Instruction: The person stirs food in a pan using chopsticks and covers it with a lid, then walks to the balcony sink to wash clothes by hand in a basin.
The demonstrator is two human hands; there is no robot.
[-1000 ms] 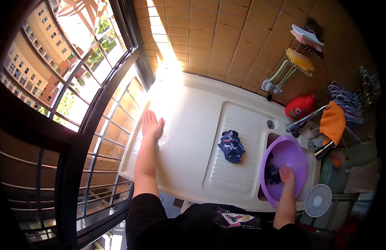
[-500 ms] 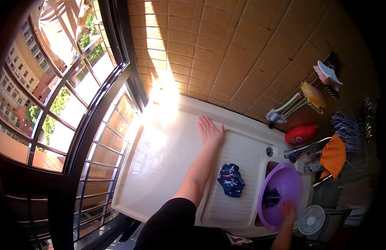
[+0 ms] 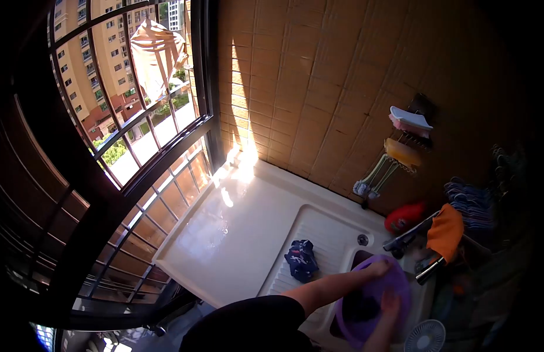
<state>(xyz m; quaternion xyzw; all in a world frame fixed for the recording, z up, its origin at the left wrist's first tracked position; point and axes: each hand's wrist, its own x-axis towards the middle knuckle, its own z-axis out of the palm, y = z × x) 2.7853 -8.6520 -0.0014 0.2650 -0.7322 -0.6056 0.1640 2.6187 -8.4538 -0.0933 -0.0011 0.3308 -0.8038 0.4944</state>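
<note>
My left hand (image 3: 378, 269) is at the far rim of the purple basin (image 3: 359, 338), its fingers smeared and hard to make out. My right hand (image 3: 390, 303) is inside the basin near its right wall, also blurred. Dark cloth (image 3: 361, 308) lies in the bottom of the basin, to the left of my right hand. I cannot tell whether either hand grips anything. A crumpled navy garment with pale and red print (image 3: 302, 260) lies on the ribbed washboard (image 3: 328, 249), left of the basin.
Beside the basin is a faucet (image 3: 410, 232) with an orange cloth (image 3: 445, 233) hanging by it. A red bottle (image 3: 404, 217), wall-hung brushes (image 3: 373, 179), hangers (image 3: 470, 202) and a small white fan (image 3: 425, 337) are nearby. A barred window (image 3: 137, 117) stands at left.
My left hand has left the flat white counter beside the washboard and moved right to the basin. My right hand stays in the basin. The camera view has shifted and tilted.
</note>
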